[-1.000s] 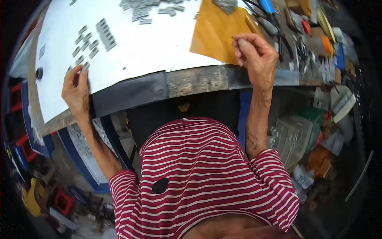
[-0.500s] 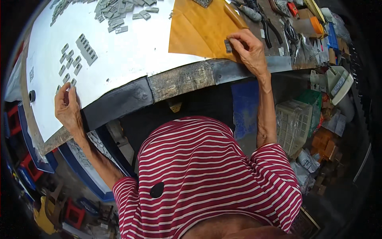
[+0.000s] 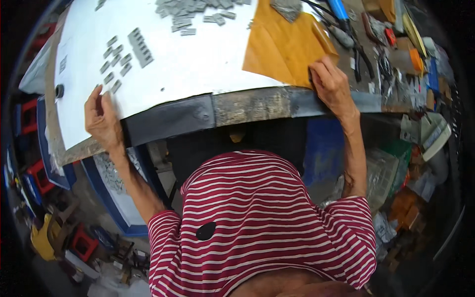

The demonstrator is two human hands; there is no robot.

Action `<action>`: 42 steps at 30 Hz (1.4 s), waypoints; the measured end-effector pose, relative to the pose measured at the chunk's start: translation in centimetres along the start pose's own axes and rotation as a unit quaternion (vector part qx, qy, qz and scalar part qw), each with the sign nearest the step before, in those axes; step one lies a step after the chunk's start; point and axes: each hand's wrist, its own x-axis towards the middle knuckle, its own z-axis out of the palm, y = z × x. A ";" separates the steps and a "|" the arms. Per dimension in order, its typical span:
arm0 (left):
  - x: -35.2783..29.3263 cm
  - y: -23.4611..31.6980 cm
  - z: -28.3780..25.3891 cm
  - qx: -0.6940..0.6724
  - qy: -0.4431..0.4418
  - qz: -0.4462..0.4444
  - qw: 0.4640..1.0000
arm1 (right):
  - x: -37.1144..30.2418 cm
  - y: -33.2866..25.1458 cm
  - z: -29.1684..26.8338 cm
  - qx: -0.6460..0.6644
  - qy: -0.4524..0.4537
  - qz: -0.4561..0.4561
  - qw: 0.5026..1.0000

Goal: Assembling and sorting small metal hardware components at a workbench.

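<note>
My left hand point(image 3: 103, 118) is at the left front of the white sheet point(image 3: 198, 59), its thumb and forefinger apart with nothing visible between them. Just beyond its fingertips lies a small grey rectangular piece point(image 3: 116, 86), nearest of a loose group of several such pieces. Beside that group sits a longer grey strip with a row of dark notches point(image 3: 141, 48). My right hand point(image 3: 332, 89) is closed in a pinch at the near edge of the orange-brown sheet point(image 3: 282, 47). A dark grey block point(image 3: 310, 76) shows at its fingertips, mostly hidden by the fingers.
A heap of grey pieces point(image 3: 190, 10) lies at the back. Black-handled pliers point(image 3: 363, 62) and other tools crowd the right side. A small black ring point(image 3: 59, 91) sits at the left edge. Below the bench is a blue-rimmed tray point(image 3: 121, 198).
The whole view has shifted, so the bench appears further right. My left thumb and finger have spread and moved off the small grey piece. The right hand has turned, hiding more of the dark block.
</note>
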 end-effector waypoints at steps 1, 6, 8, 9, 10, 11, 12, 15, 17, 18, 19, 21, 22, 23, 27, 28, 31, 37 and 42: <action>0.1 0.8 0.4 0.005 0.011 0.028 1.000 | 0.0 -0.1 -0.1 -0.003 0.003 -0.008 1.000; 0.2 5.3 2.7 -0.042 -0.037 0.083 0.995 | 0.1 0.0 -0.2 -0.012 -0.030 -0.018 0.999; 0.4 7.2 4.3 -0.051 -0.078 0.137 0.986 | 0.3 -0.1 -0.1 -0.015 -0.039 -0.019 0.999; 0.7 7.7 5.1 -0.050 -0.107 0.148 0.982 | 0.5 -0.3 -0.1 -0.017 -0.038 -0.023 0.999; 0.8 8.4 6.1 -0.071 -0.137 0.172 0.973 | 0.5 -0.3 -0.1 -0.022 -0.038 -0.024 0.999; 0.9 9.2 6.9 -0.074 -0.160 0.178 0.968 | 0.5 -0.2 -0.1 -0.022 -0.038 -0.025 0.999; 1.0 10.0 7.7 -0.074 -0.177 0.185 0.964 | 0.5 -0.2 0.0 -0.024 -0.036 -0.028 0.999; 1.6 10.2 10.8 -0.093 -0.196 0.233 0.948 | 0.4 -0.2 0.2 -0.028 -0.034 -0.031 0.999; 2.2 10.2 12.7 -0.086 -0.204 0.263 0.939 | 0.2 0.0 0.0 -0.034 -0.037 -0.027 0.998; 2.2 10.1 13.6 -0.059 -0.213 0.272 0.937 | 0.1 0.0 0.0 -0.039 -0.035 -0.030 0.998; 2.3 10.2 14.4 -0.031 -0.222 0.280 0.933 | 0.0 0.0 0.0 -0.043 -0.033 -0.033 0.998; 2.6 9.8 15.7 -0.025 -0.226 0.288 0.930 | 0.1 0.1 0.1 -0.040 -0.025 -0.033 0.998; 2.5 9.5 16.2 -0.026 -0.217 0.298 0.929 | 0.1 0.2 0.2 -0.036 -0.017 -0.038 0.998; 2.6 9.8 16.1 -0.001 -0.252 0.287 0.924 | 0.0 0.3 0.2 -0.030 -0.005 -0.043 0.999; 2.3 8.6 17.0 -0.010 -0.234 0.312 0.921 | 0.1 0.6 0.6 -0.019 0.017 -0.050 0.998; 2.4 8.6 17.1 0.004 -0.224 0.327 0.918 | 0.2 0.8 0.6 -0.010 0.017 -0.042 0.999; 2.2 9.1 17.3 0.013 -0.236 0.311 0.921 | -0.4 1.4 0.3 0.047 0.018 0.016 0.999; 2.3 9.2 17.3 0.016 -0.179 0.383 0.906 | -0.5 1.6 -0.6 0.333 -0.002 0.314 0.889; 2.5 9.1 17.3 0.024 -0.140 0.404 0.903 | 0.2 1.3 -1.2 0.546 0.001 0.392 0.741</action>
